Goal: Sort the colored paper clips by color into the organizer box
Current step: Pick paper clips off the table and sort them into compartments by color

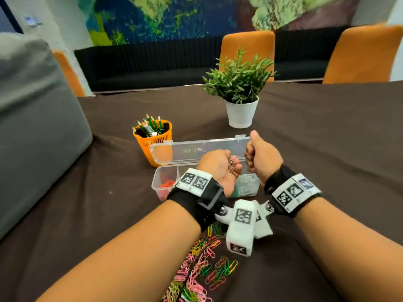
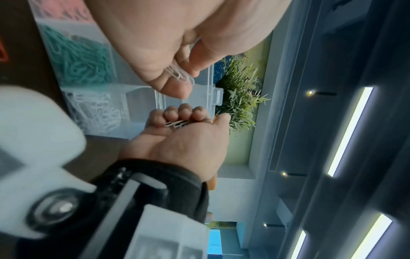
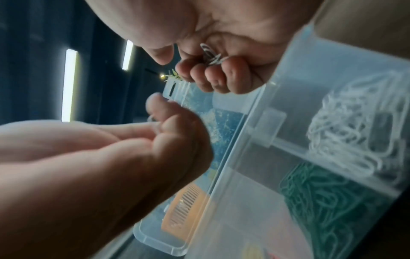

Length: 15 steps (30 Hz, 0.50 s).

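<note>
A clear organizer box [image 1: 158,182] lies open on the table, its lid [image 1: 196,150] standing up behind. Its compartments hold red clips [image 1: 168,184], teal clips [image 2: 82,61] and white clips [image 1: 246,184]. My left hand [image 1: 231,162] hovers palm up over the box, fingers curled round a few white paper clips [image 2: 179,74]. Just to its right, my right hand [image 1: 249,159] is a fist with the thumb up, gripping more white clips [image 3: 210,56]. A loose pile of mixed coloured clips [image 1: 202,269] lies near me, under my forearms.
An orange pencil cup [image 1: 152,138] stands behind the box on the left. A potted plant [image 1: 239,101] in a white pot stands further back. A grey cushion [image 1: 32,127] fills the left side. Orange chairs [image 1: 246,46] stand beyond the table's far edge.
</note>
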Available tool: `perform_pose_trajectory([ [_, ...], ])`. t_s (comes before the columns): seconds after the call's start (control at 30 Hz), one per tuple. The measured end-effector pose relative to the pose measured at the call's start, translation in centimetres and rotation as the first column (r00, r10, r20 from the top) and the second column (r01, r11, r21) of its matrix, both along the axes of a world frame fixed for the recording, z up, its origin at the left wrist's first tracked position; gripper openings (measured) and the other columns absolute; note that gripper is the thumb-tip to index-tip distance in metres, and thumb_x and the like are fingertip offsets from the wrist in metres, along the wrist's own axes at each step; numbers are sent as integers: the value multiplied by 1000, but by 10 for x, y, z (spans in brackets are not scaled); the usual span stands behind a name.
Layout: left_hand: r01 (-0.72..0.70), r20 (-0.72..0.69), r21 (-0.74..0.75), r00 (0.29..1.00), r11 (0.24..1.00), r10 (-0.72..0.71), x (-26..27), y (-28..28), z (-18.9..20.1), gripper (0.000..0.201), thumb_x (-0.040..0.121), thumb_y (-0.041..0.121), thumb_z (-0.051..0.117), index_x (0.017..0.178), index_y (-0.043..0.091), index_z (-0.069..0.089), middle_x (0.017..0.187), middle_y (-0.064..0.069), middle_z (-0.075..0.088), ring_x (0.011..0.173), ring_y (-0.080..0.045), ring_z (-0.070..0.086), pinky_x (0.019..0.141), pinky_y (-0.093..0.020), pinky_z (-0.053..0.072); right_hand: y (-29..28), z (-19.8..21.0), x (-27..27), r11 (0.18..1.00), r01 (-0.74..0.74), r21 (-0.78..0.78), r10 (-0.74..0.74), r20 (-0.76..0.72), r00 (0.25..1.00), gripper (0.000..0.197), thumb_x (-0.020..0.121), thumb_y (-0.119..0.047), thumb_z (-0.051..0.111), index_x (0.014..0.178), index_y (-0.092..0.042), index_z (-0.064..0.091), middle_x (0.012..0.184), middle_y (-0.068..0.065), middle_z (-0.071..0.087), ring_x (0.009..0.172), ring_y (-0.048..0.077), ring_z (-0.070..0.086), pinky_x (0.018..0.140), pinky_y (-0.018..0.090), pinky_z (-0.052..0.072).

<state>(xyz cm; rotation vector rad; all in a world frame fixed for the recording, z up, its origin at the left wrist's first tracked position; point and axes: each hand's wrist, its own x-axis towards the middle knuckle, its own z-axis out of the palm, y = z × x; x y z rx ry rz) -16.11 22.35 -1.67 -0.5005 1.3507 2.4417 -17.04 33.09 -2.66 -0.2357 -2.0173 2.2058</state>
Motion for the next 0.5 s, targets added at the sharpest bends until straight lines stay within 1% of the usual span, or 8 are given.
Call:
perform_pose_trajectory([
  [0.1, -13, 12, -75, 1000, 997, 14, -18, 10, -9, 14, 97, 13, 41, 96, 7, 54, 77, -12, 54, 56, -21, 56, 50, -24, 48, 3, -12, -11, 997, 70, -14, -71, -70, 995, 52, 98, -37, 38, 49, -19, 40, 53, 2, 40, 51, 19, 41, 61, 36, 38],
  [0.13, -5, 14, -83, 1000, 997, 7, -22, 11, -12, 19, 99, 19, 44, 101, 6, 56, 83, -14, 57, 62, -24, 58, 56, -27, 49, 5, -16, -14, 997, 76, -18, -77, -76, 994, 51, 93, -37, 40, 45, -21, 45, 53, 2, 44, 57, 22, 49, 67, 41, 42],
  [0.23, 70, -10, -48, 997, 996, -70, -30, 13, -21, 59, 98, 49, 43, 127, -1, 55, 87, -12, 61, 67, -22, 55, 61, -30, 48, 8, -25, -19, 996, 73, -44, -76, -71, 995, 44, 80, -38, 43, 43, -19, 56, 56, 2, 58, 78, 30, 60, 84, 49, 49],
  [0.3, 174, -42, -114, 983, 978, -179, -33, 14, -23, 92, 80, 77, 44, 137, 6, 53, 83, -3, 57, 68, -19, 52, 65, -30, 46, 9, -27, -19, 984, 78, -162, -87, -52, 995, 50, 90, -28, 42, 44, -18, 57, 57, 4, 60, 82, 30, 63, 90, 46, 49],
  [0.37, 269, -48, -147, 959, 952, -279, -31, 16, -22, 114, 61, 90, 46, 146, 13, 46, 96, 2, 60, 88, -18, 60, 80, -30, 49, 9, -27, -18, 953, 91, -288, -113, -61, 992, 44, 93, -13, 40, 51, -13, 53, 58, 6, 56, 78, 26, 65, 90, 42, 49],
  [0.4, 297, -60, -123, 950, 947, -305, -25, 15, -19, 114, 65, 90, 45, 148, 12, 42, 103, 2, 61, 94, -17, 65, 79, -28, 51, 9, -27, -17, 944, 99, -315, -126, -64, 990, 39, 92, -9, 40, 54, -11, 50, 58, 5, 53, 74, 24, 66, 89, 40, 49],
  [0.47, 315, -93, -101, 941, 944, -325, -12, 11, -7, 95, 87, 80, 35, 140, 2, 46, 88, 0, 61, 65, -13, 66, 56, -20, 52, 11, -28, -17, 941, 106, -320, -132, -62, 989, 38, 93, -9, 40, 56, -10, 49, 56, 4, 53, 71, 22, 67, 89, 39, 49],
  [0.5, 334, -94, -91, 935, 938, -342, -4, 7, 0, 87, 93, 75, 31, 136, 1, 49, 90, 0, 61, 55, -12, 61, 53, -19, 49, 12, -29, -16, 953, 100, -286, -122, -61, 991, 38, 93, -12, 42, 56, -11, 51, 55, 3, 54, 73, 23, 68, 89, 40, 50],
])
